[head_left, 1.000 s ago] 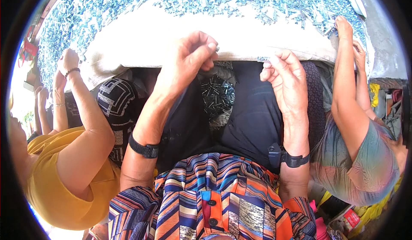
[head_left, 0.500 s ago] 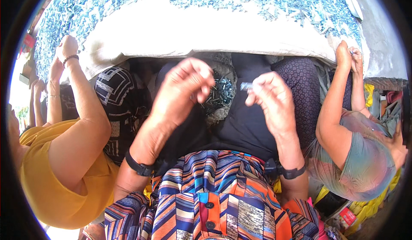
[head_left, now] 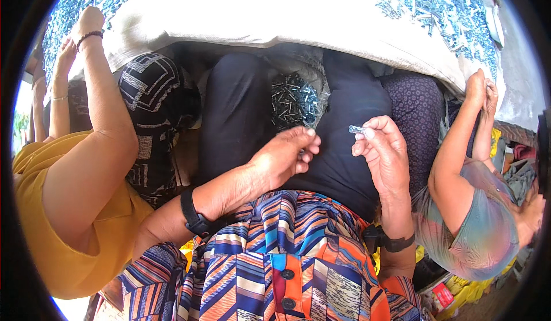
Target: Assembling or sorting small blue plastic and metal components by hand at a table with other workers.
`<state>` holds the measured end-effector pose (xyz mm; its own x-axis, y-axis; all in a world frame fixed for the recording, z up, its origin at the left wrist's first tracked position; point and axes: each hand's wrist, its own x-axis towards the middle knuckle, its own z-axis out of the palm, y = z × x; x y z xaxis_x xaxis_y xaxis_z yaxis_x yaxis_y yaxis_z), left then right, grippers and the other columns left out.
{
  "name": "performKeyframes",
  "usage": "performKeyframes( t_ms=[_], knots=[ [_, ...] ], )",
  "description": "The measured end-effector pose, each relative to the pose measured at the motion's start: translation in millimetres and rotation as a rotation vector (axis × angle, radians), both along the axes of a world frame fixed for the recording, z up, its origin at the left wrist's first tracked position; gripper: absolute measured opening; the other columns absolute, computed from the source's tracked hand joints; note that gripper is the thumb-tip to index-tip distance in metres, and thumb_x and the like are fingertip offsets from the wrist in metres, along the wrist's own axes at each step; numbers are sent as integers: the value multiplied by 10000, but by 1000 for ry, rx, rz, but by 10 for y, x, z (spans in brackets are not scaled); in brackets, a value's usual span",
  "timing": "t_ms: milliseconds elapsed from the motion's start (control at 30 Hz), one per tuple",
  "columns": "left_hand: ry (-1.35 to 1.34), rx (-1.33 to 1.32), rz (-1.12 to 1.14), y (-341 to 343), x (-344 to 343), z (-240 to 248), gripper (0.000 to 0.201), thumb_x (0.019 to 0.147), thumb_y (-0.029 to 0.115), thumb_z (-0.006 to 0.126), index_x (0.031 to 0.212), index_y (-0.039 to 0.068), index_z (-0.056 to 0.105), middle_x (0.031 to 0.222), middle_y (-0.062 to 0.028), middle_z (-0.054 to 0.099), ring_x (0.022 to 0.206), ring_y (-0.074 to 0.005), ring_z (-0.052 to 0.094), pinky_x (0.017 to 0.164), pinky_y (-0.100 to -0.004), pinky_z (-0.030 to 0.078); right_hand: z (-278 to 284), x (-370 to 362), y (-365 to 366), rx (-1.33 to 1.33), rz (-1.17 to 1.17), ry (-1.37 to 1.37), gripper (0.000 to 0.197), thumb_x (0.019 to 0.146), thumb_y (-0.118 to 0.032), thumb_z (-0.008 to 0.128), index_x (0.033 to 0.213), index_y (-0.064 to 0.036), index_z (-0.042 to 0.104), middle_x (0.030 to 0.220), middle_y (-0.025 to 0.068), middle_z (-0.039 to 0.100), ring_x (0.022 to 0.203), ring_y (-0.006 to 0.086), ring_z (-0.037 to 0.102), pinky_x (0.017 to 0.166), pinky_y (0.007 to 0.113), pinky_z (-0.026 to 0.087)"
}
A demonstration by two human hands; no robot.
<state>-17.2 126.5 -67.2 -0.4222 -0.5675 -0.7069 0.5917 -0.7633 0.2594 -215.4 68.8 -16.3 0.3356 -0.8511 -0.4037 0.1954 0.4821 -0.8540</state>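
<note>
Between thumb and fingers, my right hand (head_left: 385, 149) pinches a small clear-and-blue tube-like piece (head_left: 356, 129) above my right thigh. My left hand (head_left: 287, 156) is closed over my lap, thumb pressed to the fingers. Whatever it may hold is too small or hidden to make out. Beyond both hands, between my knees, lies a heap of small dark and blue tube-like pieces (head_left: 294, 100) in a pale sack or cloth container.
A table covered with pale cloth (head_left: 241, 17) stands ahead, strewn with many blue-white small pieces (head_left: 425, 5). A person in a yellow top (head_left: 86, 206) sits close on the left, another in a grey-green top (head_left: 470, 223) on the right, both with hands at the cloth.
My left hand has come down and right toward my lap. The right hand has shifted slightly right and lower, still holding the small piece. The view has tilted downward a little.
</note>
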Motion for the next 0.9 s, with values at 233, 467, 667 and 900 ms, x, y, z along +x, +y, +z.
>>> performKeyframes(
  t_ms=[233,467,667,900],
  knots=[
    [-57,-210,49,-182,243,142,224,911,7,416,1098,11,538,1012,-77,612,885,-154,608,781,-272,504,-77,211,8,22,16,-23,54,899,-60,555,935,-21,550,818,63,599,661,115,571,624,246,482],
    [-194,-473,2,-181,287,186,195,949,117,476,1092,19,565,945,-78,632,828,-140,625,750,-252,512,-47,319,-35,-73,78,46,56,891,-83,569,920,-37,558,755,36,603,661,98,584,623,223,465],
    [-246,-567,19,-235,353,250,240,953,178,501,1113,34,606,816,-5,598,690,-76,552,657,-202,470,12,407,-63,-144,79,61,51,893,-77,563,916,-32,556,743,31,591,663,89,573,618,218,459],
    [-214,-596,8,-261,339,339,287,963,116,446,1210,15,550,857,-16,601,733,-97,563,701,-222,486,39,435,-56,-176,89,56,32,902,-48,539,912,-18,547,731,34,588,660,80,564,613,210,462]
  ],
)
